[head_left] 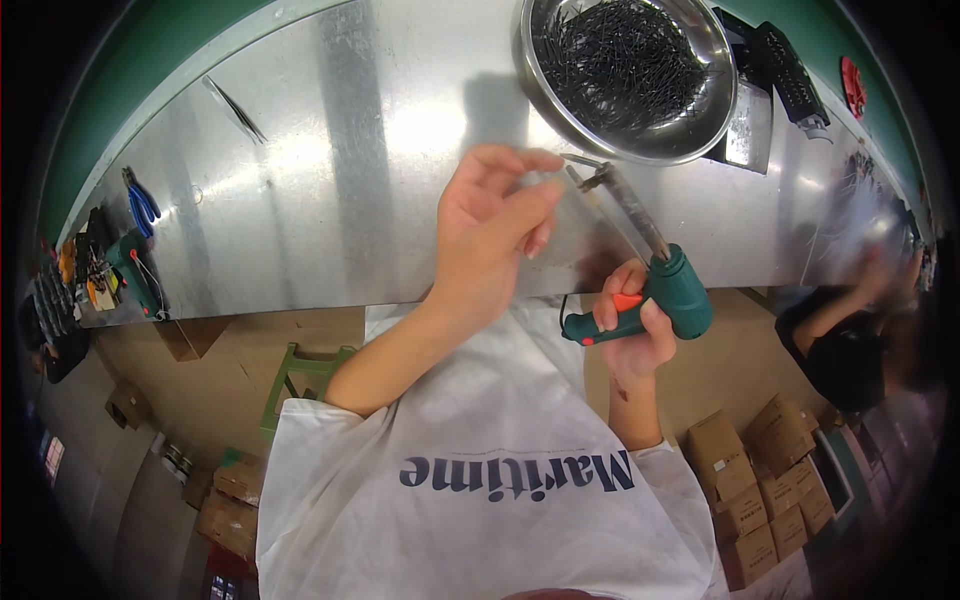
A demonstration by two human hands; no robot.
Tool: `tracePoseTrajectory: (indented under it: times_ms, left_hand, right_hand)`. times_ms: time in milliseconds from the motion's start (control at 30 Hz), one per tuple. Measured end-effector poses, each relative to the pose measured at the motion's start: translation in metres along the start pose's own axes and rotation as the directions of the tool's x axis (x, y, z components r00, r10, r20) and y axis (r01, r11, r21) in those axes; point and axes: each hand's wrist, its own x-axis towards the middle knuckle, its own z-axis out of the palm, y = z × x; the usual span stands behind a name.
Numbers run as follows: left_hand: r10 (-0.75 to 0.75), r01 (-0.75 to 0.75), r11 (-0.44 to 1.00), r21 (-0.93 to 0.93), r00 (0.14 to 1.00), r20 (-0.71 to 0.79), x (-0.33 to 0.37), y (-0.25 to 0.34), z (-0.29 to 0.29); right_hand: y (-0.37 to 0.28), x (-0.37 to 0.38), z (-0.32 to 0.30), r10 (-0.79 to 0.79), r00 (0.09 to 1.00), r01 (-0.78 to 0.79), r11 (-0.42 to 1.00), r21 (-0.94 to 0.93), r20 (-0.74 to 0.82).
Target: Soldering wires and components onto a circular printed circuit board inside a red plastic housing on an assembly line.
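Observation:
My right hand [640, 330] is wrapped round the handle of a green pistol-shaped soldering gun [685, 295] with an orange trigger. Its metal barrel and a thin tube beside it point up and left, away from my body. Close to the gun's tip, my left hand [490, 220] is closed in a pinch. A thin dark piece [580, 159] sticks out from its fingertips towards the tip; whether the two touch, I cannot tell. Just beyond, a round steel bowl [540, 75] holds a heap of thin black pieces [625, 65].
Tweezers [235, 110] and blue-handled pliers [142, 205] lie on the metal bench [300, 200] to the left. Another green soldering gun [135, 270] rests at its left edge. A black device [785, 75] stands right of the bowl. At far right, a co-worker's arm [845, 305] reaches over the bench.

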Motion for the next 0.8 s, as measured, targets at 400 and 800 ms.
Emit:
tracePoseTrajectory:
  times_ms: [400,800]
  left_hand:
    - [-0.036,0.036,0.999,-0.033,0.999,0.02,0.0015,-0.0034,0.002]
    - [-0.014,0.021,0.996,-0.091,0.997,0.08,-0.0004,0.0016,-0.0049]
  right_hand:
    - [-0.002,0.0005,0.0003,0.016,1.0,-0.015,0.999,-0.032,0.016]
    - [0.0034,0.0012,0.0032,0.024,1.0,-0.024,0.999,-0.027,-0.002]
